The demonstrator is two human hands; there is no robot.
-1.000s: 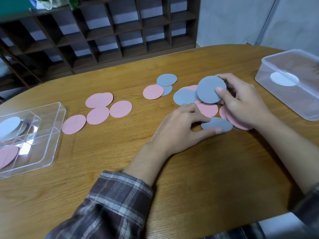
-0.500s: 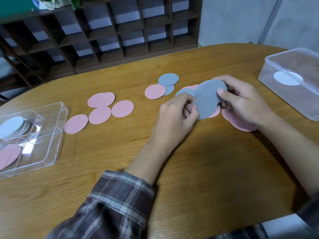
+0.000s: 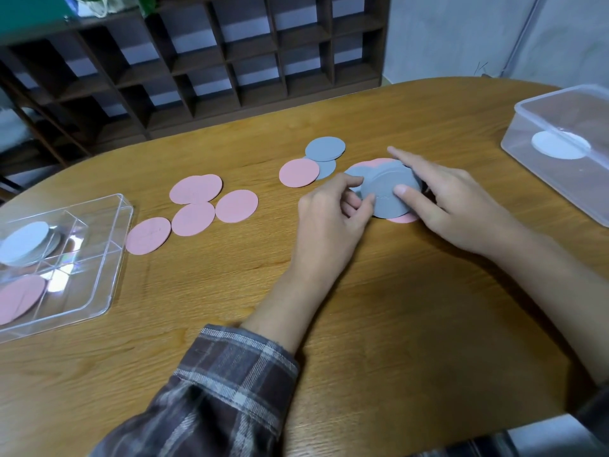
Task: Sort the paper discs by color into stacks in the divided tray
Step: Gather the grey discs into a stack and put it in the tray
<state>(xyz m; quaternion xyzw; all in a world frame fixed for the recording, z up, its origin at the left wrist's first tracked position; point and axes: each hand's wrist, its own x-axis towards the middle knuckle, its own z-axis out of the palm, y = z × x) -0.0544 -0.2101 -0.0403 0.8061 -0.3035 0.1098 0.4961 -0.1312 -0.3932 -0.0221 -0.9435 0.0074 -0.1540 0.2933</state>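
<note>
Fingers of the left hand (image 3: 329, 212) pinch the left rim of the stacked grey discs (image 3: 389, 192), mid-worktop (image 3: 362, 308) toward its far edge. The right hand (image 3: 461, 206) grips their right side, thumb on top. The divided tray (image 3: 122, 245) sits well apart at the left edge, nearer the left hand.

We see an oval table of light brown wood grain (image 3: 395, 324) filling the lower frame. At its left edge sits a clear divided plastic tray (image 3: 122, 245). Just right of it, five round pink paper discs (image 3: 236, 206) lie in a loose cluster, two of them overlapping. At upper centre a single pink disc (image 3: 299, 173) overlaps the lower of two grey paper discs (image 3: 324, 149). Right of those lies a mixed heap of grey and pink discs (image 3: 385, 189), grey on top. At the right edge stands a clear lidded plastic box (image 3: 560, 179).
</note>
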